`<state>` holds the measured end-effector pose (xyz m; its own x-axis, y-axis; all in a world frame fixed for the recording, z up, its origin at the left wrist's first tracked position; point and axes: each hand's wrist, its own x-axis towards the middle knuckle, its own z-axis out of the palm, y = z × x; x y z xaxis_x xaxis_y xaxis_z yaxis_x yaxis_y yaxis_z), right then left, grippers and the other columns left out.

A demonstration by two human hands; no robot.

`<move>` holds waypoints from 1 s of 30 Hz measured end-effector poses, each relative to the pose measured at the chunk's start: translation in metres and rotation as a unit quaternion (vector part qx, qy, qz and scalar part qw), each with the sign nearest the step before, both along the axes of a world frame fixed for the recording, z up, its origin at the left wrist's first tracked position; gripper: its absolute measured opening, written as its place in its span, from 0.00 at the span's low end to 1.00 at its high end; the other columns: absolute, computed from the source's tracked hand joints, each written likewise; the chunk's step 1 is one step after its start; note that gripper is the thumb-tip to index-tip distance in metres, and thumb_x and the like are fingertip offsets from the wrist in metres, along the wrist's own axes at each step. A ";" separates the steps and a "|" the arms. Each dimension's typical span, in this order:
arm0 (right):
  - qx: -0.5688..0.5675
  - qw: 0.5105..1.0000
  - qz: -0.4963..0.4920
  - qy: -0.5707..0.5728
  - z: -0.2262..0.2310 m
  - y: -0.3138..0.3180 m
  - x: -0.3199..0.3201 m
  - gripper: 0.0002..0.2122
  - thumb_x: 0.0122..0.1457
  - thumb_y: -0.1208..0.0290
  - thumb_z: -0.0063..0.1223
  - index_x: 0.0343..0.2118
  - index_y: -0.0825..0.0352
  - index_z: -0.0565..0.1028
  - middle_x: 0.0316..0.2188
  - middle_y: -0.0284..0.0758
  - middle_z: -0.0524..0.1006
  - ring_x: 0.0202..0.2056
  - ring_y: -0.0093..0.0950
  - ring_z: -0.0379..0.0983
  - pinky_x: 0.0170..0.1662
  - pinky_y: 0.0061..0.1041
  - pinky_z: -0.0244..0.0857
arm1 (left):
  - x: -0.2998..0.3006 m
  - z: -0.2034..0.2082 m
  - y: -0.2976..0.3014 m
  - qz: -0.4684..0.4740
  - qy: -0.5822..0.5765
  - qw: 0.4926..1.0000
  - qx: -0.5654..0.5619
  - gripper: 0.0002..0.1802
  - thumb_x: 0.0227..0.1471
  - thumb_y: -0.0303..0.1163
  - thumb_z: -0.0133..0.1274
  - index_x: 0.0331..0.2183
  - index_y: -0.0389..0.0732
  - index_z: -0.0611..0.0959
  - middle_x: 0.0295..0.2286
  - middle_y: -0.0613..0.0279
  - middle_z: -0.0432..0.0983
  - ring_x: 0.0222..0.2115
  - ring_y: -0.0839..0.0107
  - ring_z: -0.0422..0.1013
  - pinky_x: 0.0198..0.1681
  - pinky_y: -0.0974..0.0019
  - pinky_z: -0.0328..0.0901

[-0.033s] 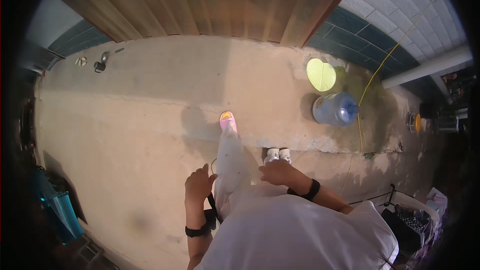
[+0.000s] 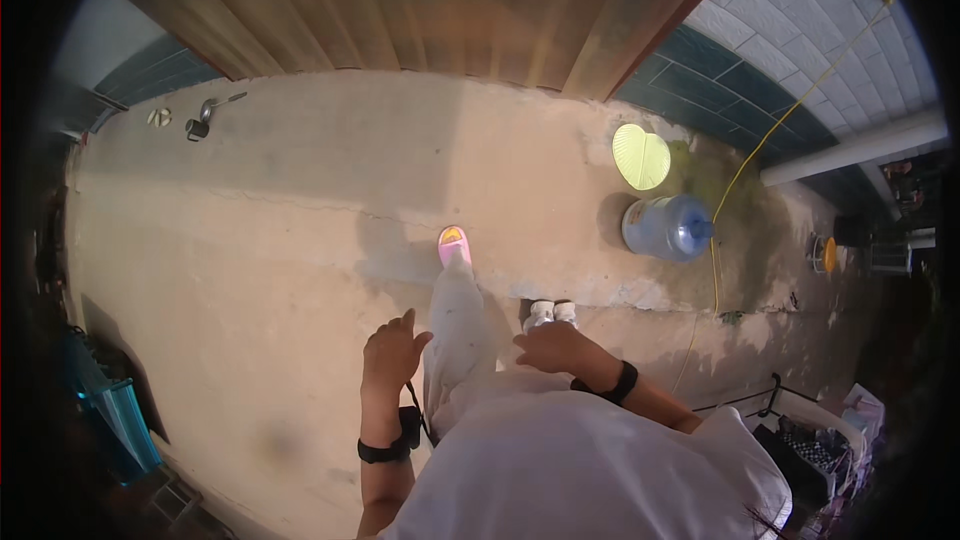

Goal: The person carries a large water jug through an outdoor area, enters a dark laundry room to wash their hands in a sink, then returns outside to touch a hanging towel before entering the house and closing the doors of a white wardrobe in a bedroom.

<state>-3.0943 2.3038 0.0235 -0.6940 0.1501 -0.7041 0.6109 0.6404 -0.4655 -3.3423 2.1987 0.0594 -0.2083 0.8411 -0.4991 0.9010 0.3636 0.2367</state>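
Note:
My left hand [image 2: 395,355] hangs in the air left of my trouser leg, thumb and a finger apart, holding nothing that I can see. On its wrist is a black strap with a small dark device [image 2: 409,427]. My right hand [image 2: 555,348] is in front of my body, thumb side toward the leg, its fingertips partly hidden; it looks loosely open and no object shows in it. A black band [image 2: 622,383] circles that wrist. Beneath the hands, one foot in a pink and orange slipper [image 2: 453,247] is on the concrete. A pair of white shoes [image 2: 553,312] sits just beyond my right hand.
A large blue water bottle [image 2: 665,229] lies on its side at the right, with a yellow-green leaf-shaped fan [image 2: 641,157] beyond it. A yellow cord [image 2: 757,145] runs down the wall and along the ground. Farther left are a dark mug [image 2: 197,128] and a ladle-like tool [image 2: 222,100].
My left hand has shifted slightly to the left, away from the leg. The right hand stays almost in place, and the whole view has tilted a little.

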 end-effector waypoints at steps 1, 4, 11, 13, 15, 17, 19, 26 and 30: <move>-0.014 0.998 -0.044 0.040 0.025 0.022 -0.013 0.17 0.55 0.59 0.47 0.44 0.64 0.69 0.31 0.43 0.75 0.37 0.40 0.72 0.39 0.38 0.64 | -0.018 0.017 0.035 -0.002 -0.003 0.998 0.069 0.26 0.52 0.43 0.48 0.48 0.37 0.70 0.33 0.50 0.74 0.34 0.56 0.72 0.37 0.59 0.67; 0.047 0.962 -0.217 0.160 0.062 0.082 -0.040 0.15 0.57 0.60 0.44 0.42 0.65 0.70 0.31 0.42 0.75 0.36 0.42 0.71 0.37 0.37 0.65 | -0.068 0.062 0.142 -0.036 0.016 0.975 0.217 0.22 0.51 0.38 0.49 0.46 0.36 0.71 0.35 0.52 0.73 0.36 0.57 0.70 0.40 0.60 0.65; 0.188 0.931 -0.303 0.079 0.093 0.214 -0.047 0.16 0.57 0.61 0.45 0.45 0.65 0.70 0.36 0.44 0.74 0.39 0.40 0.70 0.42 0.35 0.65 | -0.104 0.125 0.309 -0.097 -0.057 0.937 0.330 0.21 0.51 0.33 0.50 0.46 0.37 0.71 0.42 0.53 0.71 0.42 0.55 0.68 0.44 0.59 0.64; 0.192 0.924 -0.318 0.092 0.096 0.256 -0.051 0.17 0.56 0.61 0.46 0.45 0.66 0.70 0.37 0.44 0.74 0.40 0.41 0.70 0.43 0.35 0.64 | -0.106 0.125 0.340 -0.107 -0.087 0.930 0.340 0.20 0.51 0.33 0.49 0.46 0.37 0.71 0.44 0.53 0.70 0.43 0.55 0.67 0.45 0.59 0.63; 0.189 0.909 -0.347 0.133 0.104 0.301 -0.057 0.18 0.56 0.61 0.47 0.46 0.67 0.69 0.41 0.45 0.73 0.42 0.41 0.69 0.45 0.35 0.63 | -0.105 0.129 0.371 -0.114 -0.132 0.924 0.342 0.20 0.51 0.34 0.48 0.46 0.37 0.71 0.46 0.55 0.67 0.46 0.57 0.65 0.48 0.59 0.62; 0.189 0.906 -0.335 0.178 0.110 0.355 -0.081 0.18 0.56 0.62 0.48 0.46 0.67 0.70 0.41 0.45 0.73 0.42 0.41 0.69 0.45 0.35 0.63 | -0.110 0.126 0.401 -0.120 -0.091 0.924 0.352 0.21 0.52 0.34 0.48 0.47 0.38 0.70 0.47 0.55 0.66 0.47 0.56 0.64 0.48 0.59 0.61; 0.172 0.903 -0.312 0.238 0.123 0.407 -0.115 0.19 0.55 0.62 0.49 0.47 0.68 0.69 0.43 0.45 0.72 0.43 0.42 0.69 0.46 0.34 0.63 | -0.117 0.131 0.429 -0.136 -0.053 0.922 0.358 0.21 0.52 0.34 0.48 0.48 0.38 0.69 0.48 0.55 0.65 0.47 0.56 0.64 0.49 0.59 0.61; 0.184 0.835 -0.373 0.360 0.087 0.585 -0.283 0.25 0.55 0.66 0.48 0.55 0.67 0.59 0.50 0.48 0.65 0.52 0.41 0.60 0.53 0.35 0.56 | -0.134 0.177 0.543 -0.093 -0.132 0.874 0.458 0.27 0.52 0.35 0.47 0.53 0.39 0.63 0.51 0.52 0.61 0.49 0.54 0.62 0.50 0.58 0.60; -0.077 0.756 -0.295 0.579 0.108 0.572 -0.362 0.26 0.55 0.66 0.48 0.56 0.67 0.59 0.54 0.46 0.62 0.57 0.39 0.54 0.57 0.34 0.50 | -0.185 0.166 0.606 -0.043 -0.166 0.843 0.509 0.28 0.52 0.29 0.44 0.55 0.38 0.60 0.52 0.48 0.59 0.51 0.50 0.59 0.52 0.57 0.57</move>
